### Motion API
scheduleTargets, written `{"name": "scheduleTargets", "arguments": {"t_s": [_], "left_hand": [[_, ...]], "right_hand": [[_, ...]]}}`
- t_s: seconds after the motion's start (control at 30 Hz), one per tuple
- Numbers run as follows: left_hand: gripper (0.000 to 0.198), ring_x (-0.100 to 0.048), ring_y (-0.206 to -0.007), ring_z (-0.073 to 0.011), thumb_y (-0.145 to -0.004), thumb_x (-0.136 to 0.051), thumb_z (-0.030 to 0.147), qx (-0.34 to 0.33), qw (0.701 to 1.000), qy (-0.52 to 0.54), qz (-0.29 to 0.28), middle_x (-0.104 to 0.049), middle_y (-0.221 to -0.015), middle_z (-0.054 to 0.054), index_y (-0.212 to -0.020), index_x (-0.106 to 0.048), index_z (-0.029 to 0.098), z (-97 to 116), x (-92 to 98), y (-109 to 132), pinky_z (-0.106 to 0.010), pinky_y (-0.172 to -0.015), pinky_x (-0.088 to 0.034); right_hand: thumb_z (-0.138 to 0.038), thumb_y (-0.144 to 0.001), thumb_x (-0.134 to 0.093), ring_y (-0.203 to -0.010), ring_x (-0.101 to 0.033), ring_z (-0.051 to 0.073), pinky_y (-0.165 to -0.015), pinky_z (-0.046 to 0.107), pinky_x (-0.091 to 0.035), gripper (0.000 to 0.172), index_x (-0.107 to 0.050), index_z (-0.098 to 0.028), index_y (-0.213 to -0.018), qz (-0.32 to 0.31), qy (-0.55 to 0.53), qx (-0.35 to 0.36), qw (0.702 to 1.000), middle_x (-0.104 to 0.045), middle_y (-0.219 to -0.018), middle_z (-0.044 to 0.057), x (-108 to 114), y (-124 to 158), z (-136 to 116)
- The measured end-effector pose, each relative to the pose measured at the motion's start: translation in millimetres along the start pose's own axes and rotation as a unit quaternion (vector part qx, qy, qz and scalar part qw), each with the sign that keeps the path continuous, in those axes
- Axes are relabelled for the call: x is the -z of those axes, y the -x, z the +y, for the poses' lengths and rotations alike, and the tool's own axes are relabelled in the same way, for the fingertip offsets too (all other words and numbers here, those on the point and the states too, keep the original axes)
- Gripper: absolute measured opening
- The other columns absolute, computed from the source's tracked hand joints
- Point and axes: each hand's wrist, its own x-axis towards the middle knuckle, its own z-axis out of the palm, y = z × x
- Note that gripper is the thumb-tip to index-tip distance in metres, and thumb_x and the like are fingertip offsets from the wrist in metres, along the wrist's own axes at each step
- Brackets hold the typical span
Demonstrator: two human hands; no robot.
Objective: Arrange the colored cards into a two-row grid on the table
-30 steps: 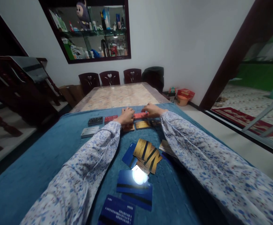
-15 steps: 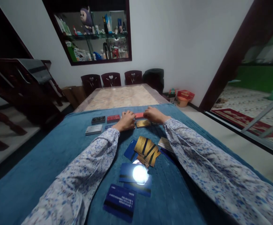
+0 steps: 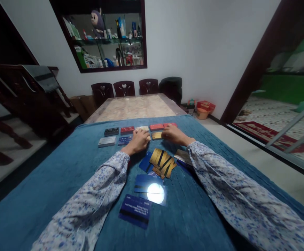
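Note:
Two rows of bank-card stacks lie across the blue cloth. My left hand point(image 3: 138, 140) curls its fingers around a front-row card stack, mostly hidden under it, between the blue card stack point(image 3: 124, 141) and the gold card stack point(image 3: 156, 135). Just right of the gold stack, my right hand point(image 3: 175, 135) has bent fingers closed over a front-row stack that it covers. Behind the hands are a cream stack point(image 3: 142, 128) and a red stack point(image 3: 156, 127). Nearer me lie fanned gold cards point(image 3: 163, 161) and loose blue cards point(image 3: 136, 210), one under a bright light spot.
A black stack point(image 3: 111, 131), a dark red stack point(image 3: 127, 130) and a silver stack point(image 3: 107, 141) sit at the left. Pale cards point(image 3: 182, 156) lie by my right sleeve. Beyond the blue cloth point(image 3: 89, 167) is bare tabletop point(image 3: 138, 106), with chairs point(image 3: 124, 89) behind.
Both hands have come nearer from the back row to the front row, uncovering the cream stack and a red stack at the right. The view has shifted slightly.

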Motion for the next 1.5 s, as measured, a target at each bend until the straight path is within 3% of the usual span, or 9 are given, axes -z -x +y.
{"name": "scheduleTargets", "arguments": {"t_s": [0.13, 0.53, 0.77, 1.1, 1.37, 1.5], "left_hand": [[0.027, -0.051, -0.121, -0.0305, -0.092, -0.055, 0.019, 0.001, 1.000, 0.009, 0.014, -0.064, -0.126, -0.013, -0.117, -0.066, 0.019, 11, 2.3, 15, -0.048, -0.098, -0.036], [0.024, -0.047, -0.126, -0.0319, -0.093, -0.056, 0.020, -0.011, 1.000, 0.009, -0.022, -0.064, -0.127, -0.014, -0.115, -0.064, 0.017, 43, 6.3, 45, -0.054, -0.101, -0.034], [0.019, -0.052, -0.115, -0.0296, -0.098, -0.054, 0.028, -0.030, 0.999, 0.003, -0.027, -0.067, -0.115, -0.012, -0.105, -0.067, 0.017, 67, 12.6, 58, -0.053, -0.101, -0.035], [0.034, -0.051, -0.110, -0.0331, -0.098, -0.052, 0.043, -0.041, 0.996, -0.049, -0.057, -0.067, -0.111, -0.017, -0.104, -0.069, 0.014, 82, 13.8, 64, -0.056, -0.099, -0.035], [0.038, -0.051, -0.109, -0.0333, -0.098, -0.050, 0.045, -0.051, 0.996, -0.050, -0.054, -0.068, -0.107, -0.017, -0.101, -0.072, 0.014, 82, 13.7, 66, -0.058, -0.100, -0.035], [0.033, -0.051, -0.109, -0.0324, -0.097, -0.052, 0.041, -0.051, 0.996, -0.041, -0.056, -0.069, -0.104, -0.015, -0.096, -0.073, 0.015, 81, 13.7, 65, -0.057, -0.100, -0.035]], "right_hand": [[-0.020, -0.094, -0.056, -0.097, -0.052, 0.024, -0.080, 0.035, -0.036, 0.022, -0.078, -0.019, -0.095, 0.018, -0.004, 0.001, 1.000, -0.071, -0.095, 0.012, -4, 12, -10], [-0.019, -0.092, -0.058, -0.104, -0.049, 0.026, -0.084, 0.038, -0.038, 0.022, -0.076, -0.022, -0.105, 0.013, -0.028, 0.009, 0.999, -0.070, -0.105, 0.011, 2, 43, -48], [-0.019, -0.091, -0.059, -0.113, -0.047, 0.028, -0.091, 0.043, -0.038, 0.031, -0.073, -0.022, -0.119, -0.007, -0.038, 0.019, 0.999, -0.070, -0.122, 0.011, -1, 48, -60], [-0.012, -0.077, -0.065, -0.127, -0.043, 0.033, -0.097, 0.048, -0.040, 0.061, -0.063, -0.022, -0.138, -0.078, -0.053, 0.020, 0.995, -0.061, -0.143, 0.012, 8, 51, -72], [-0.014, -0.077, -0.065, -0.126, -0.044, 0.034, -0.096, 0.046, -0.039, 0.059, -0.065, -0.022, -0.135, -0.117, -0.043, 0.012, 0.992, -0.063, -0.143, 0.010, 9, 50, -74], [-0.022, -0.085, -0.062, -0.118, -0.047, 0.032, -0.091, 0.044, -0.039, 0.043, -0.070, -0.021, -0.128, -0.108, -0.047, 0.006, 0.993, -0.068, -0.132, 0.012, 9, 52, -70]]}}
